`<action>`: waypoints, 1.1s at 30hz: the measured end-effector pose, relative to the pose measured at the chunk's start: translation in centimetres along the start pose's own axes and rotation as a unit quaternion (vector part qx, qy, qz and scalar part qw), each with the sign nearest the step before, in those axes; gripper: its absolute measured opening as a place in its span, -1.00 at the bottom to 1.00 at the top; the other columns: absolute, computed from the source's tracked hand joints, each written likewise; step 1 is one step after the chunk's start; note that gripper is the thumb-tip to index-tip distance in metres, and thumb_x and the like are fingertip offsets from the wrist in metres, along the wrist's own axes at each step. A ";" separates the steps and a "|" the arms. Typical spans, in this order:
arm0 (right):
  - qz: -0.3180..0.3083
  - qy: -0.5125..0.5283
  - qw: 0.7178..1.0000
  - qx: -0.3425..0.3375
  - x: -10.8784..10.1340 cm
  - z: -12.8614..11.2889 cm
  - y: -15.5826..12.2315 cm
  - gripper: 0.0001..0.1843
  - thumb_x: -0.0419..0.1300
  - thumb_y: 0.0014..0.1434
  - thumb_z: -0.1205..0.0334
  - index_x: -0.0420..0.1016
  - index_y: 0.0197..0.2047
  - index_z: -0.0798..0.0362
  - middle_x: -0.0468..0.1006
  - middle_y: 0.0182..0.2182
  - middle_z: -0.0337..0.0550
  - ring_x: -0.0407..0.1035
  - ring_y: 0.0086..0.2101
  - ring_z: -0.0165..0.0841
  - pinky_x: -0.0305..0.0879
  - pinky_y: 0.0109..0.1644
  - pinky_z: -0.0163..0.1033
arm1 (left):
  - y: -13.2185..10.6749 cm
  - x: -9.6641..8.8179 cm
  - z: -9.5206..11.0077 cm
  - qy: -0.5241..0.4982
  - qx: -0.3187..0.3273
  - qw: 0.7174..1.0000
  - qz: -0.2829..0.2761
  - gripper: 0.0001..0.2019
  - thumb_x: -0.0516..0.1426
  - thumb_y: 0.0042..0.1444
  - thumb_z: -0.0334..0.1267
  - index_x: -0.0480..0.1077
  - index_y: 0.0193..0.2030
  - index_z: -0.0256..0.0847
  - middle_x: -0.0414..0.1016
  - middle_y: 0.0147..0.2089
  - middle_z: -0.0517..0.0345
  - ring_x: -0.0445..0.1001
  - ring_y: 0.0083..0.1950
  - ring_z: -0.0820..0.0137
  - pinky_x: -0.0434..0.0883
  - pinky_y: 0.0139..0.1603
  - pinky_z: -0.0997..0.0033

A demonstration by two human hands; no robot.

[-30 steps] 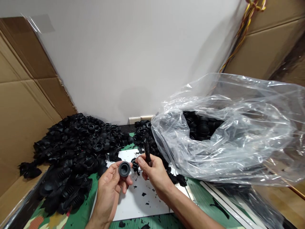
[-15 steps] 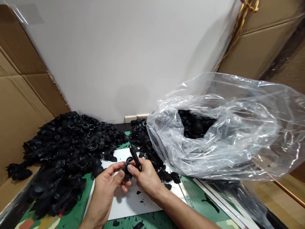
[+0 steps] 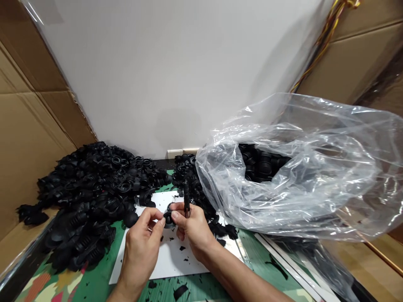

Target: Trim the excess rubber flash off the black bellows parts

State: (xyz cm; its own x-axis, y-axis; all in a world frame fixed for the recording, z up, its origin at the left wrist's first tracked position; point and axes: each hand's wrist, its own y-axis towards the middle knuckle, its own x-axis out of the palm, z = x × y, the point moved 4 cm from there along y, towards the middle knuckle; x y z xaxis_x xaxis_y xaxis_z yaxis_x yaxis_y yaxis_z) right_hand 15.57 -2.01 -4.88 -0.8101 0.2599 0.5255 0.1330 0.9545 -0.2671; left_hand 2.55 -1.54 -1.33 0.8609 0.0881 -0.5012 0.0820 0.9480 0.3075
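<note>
The left hand (image 3: 140, 247) and right hand (image 3: 193, 230) are bare, with short nails on slim fingers (image 3: 151, 216); the bare right forearm (image 3: 242, 283) enters from 5 o'clock.

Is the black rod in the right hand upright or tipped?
Upright: the black rod stands nearly vertical, gripped low in the right hand.

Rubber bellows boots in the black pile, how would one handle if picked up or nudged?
The black rubber bellows boots probably feel floppy and light, given their ribbed walls. Their round shape suggests they'd roll when pushed. Matte surfaces look grippy.
</note>
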 end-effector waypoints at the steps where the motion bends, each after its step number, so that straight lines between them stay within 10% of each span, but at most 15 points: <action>1: -0.002 0.020 1.000 0.005 0.0 0.1 0.0 -0.67 0.37 -0.30 0.25 0.44 -0.40 0.15 0.26 -0.69 -0.44 0.02 -0.74 -0.60 0.00 -0.73 -0.41 | 0.0 -0.2 0.3 0.023 0.039 0.999 0.001 -0.91 0.12 0.09 -0.23 0.40 -0.39 -0.14 0.44 -0.42 0.22 0.41 -0.46 0.41 0.34 -0.50 0.48; 10: 0.004 0.054 0.998 0.012 -0.2 0.4 0.1 -0.65 0.41 -0.38 0.25 0.46 -0.45 0.18 0.31 -0.71 -0.42 0.08 -0.78 -0.60 0.01 -0.72 -0.40 | -1.2 -0.9 3.2 0.265 0.375 0.888 0.022 -0.84 0.05 0.18 -0.51 0.42 -0.25 -0.25 0.50 -0.35 0.09 0.42 -0.35 0.34 0.27 -0.33 0.34; 22: 0.040 -0.015 0.999 -0.023 -0.3 0.5 -0.1 -0.71 0.36 -0.36 0.26 0.43 -0.48 0.14 0.33 -0.75 -0.42 0.07 -0.78 -0.58 -0.03 -0.73 -0.42 | -1.1 1.2 4.6 0.429 0.446 0.784 -0.047 -0.70 -0.04 0.07 -0.64 0.33 -0.53 -0.23 0.33 -0.56 0.12 0.28 -0.54 0.29 0.16 -0.41 0.27; 29: 0.032 -0.039 0.998 -0.046 -0.5 0.0 -0.2 -0.74 0.34 -0.32 0.26 0.43 -0.47 0.14 0.34 -0.71 -0.40 0.08 -0.76 -0.58 -0.01 -0.72 -0.41 | -1.0 1.6 4.1 0.417 0.460 0.783 -0.023 -0.71 -0.04 0.08 -0.60 0.30 -0.56 -0.21 0.30 -0.58 0.13 0.25 -0.55 0.30 0.15 -0.46 0.28; 33: -0.002 -0.033 0.998 -0.060 -0.4 -0.3 -0.2 -0.74 0.34 -0.29 0.23 0.44 -0.46 0.13 0.34 -0.70 -0.40 0.10 -0.74 -0.57 0.02 -0.70 -0.41 | -0.3 0.6 3.4 0.343 0.371 0.862 -0.031 -0.76 -0.04 0.15 -0.49 0.29 -0.49 -0.20 0.32 -0.53 0.15 0.25 -0.51 0.33 0.23 -0.44 0.32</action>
State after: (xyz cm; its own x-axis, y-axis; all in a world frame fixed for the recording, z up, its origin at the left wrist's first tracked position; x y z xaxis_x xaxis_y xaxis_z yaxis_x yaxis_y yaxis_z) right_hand 16.04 -2.30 -4.85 -0.8462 0.2498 0.4707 0.1939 0.9671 -0.1648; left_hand 4.71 -2.84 1.04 0.3642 0.4458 -0.8177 0.6355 0.5228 0.5682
